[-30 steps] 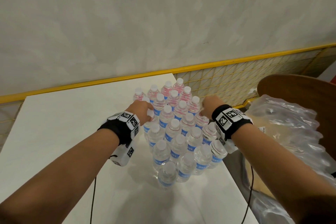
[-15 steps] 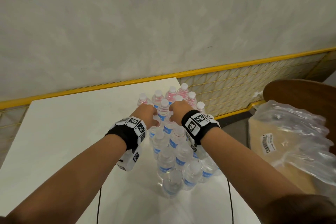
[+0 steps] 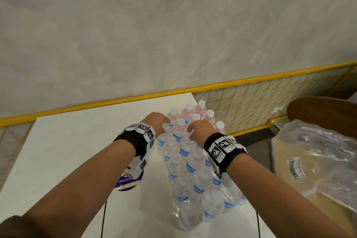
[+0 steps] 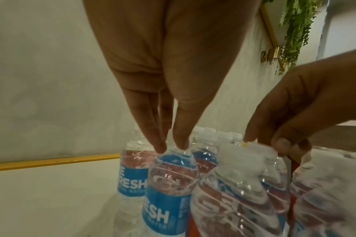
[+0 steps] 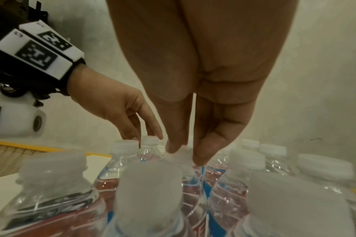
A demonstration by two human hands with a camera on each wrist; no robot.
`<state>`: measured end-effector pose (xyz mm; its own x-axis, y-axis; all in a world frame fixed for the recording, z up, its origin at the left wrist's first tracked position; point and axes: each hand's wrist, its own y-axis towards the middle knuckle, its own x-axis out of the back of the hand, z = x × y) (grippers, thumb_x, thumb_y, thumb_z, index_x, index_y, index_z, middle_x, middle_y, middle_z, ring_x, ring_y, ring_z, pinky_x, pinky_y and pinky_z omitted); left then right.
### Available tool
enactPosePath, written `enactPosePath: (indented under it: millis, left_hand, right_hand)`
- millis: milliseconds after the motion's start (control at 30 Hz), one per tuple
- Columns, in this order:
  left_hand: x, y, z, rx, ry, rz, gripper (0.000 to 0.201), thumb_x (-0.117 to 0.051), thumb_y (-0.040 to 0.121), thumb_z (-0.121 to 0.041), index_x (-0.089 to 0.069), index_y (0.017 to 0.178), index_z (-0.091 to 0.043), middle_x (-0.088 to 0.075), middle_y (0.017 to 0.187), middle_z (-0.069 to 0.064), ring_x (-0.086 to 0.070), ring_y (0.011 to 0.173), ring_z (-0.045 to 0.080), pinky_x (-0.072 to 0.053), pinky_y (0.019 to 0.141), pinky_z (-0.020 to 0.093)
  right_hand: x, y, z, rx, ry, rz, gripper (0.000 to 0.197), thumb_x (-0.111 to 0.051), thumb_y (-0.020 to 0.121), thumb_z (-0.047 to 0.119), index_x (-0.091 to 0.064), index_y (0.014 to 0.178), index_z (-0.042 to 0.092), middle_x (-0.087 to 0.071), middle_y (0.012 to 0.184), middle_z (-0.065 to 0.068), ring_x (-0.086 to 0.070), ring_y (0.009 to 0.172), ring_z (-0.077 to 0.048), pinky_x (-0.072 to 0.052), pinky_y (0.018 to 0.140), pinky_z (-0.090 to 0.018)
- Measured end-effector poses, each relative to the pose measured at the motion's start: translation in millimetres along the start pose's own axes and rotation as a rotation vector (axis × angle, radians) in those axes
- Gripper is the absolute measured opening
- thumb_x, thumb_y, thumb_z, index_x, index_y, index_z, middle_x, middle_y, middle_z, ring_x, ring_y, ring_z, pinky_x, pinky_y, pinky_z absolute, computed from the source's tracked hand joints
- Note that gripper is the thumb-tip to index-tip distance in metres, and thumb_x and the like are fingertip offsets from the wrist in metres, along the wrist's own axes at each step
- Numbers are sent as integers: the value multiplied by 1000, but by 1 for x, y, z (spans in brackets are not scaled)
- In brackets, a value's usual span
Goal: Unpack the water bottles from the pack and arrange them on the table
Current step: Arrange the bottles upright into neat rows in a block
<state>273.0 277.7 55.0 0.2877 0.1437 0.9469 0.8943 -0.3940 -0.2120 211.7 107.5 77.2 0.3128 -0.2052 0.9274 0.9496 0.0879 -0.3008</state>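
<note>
Several clear water bottles [image 3: 193, 170] with white caps and blue labels stand packed together on the white table [image 3: 77, 141]. My left hand [image 3: 166, 125] pinches the cap of a bottle at the far left of the group; in the left wrist view its fingertips [image 4: 161, 148] close on that bottle's neck [image 4: 173, 162]. My right hand [image 3: 190, 134] is just beside it and pinches the cap of a neighbouring bottle [image 5: 183, 160] in the middle of the group. Thin film seems to cling round some bottles; I cannot tell how far.
Crumpled clear plastic wrap [image 3: 318, 150] over a cardboard tray lies on a brown wooden seat [image 3: 328, 110] at the right. A yellow mesh rail [image 3: 251, 102] runs behind the table. A purple label [image 3: 127, 181] lies under my left wrist. The table's right edge is close to the bottles.
My right hand has moved from the right side of the group to its middle, next to my left hand. The left hand has stayed at the far-left bottles.
</note>
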Motion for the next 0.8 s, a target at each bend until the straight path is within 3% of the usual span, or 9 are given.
enactPosePath:
  millis: [267, 500, 800]
  left_hand:
    - [-2, 11, 4, 35, -32, -11, 41, -65, 85, -21, -61, 125, -14, -62, 122, 10, -57, 111, 25, -44, 88, 27]
    - [1, 15, 3, 33, -16, -11, 42, -66, 85, -25, -60, 125, -12, -63, 119, 11, -57, 111, 26, -45, 91, 30]
    - [0, 13, 1, 68, 23, -17, 43, -68, 84, -31, -61, 122, -11, -64, 118, 11, -58, 109, 27, -46, 89, 30]
  right_hand:
    - [-2, 3, 0, 10, -28, -7, 34, -51, 94, 9, -57, 127, 9, -57, 128, -14, -52, 120, -28, -43, 100, -31]
    - [6, 2, -3, -6, -11, 35, 38, -57, 92, 16, -57, 129, 8, -57, 128, -13, -54, 118, -27, -43, 98, -30]
    - [55, -12, -24, -113, 7, -97, 39, -62, 90, 25, -60, 125, 9, -60, 126, -10, -56, 116, -24, -44, 95, -30]
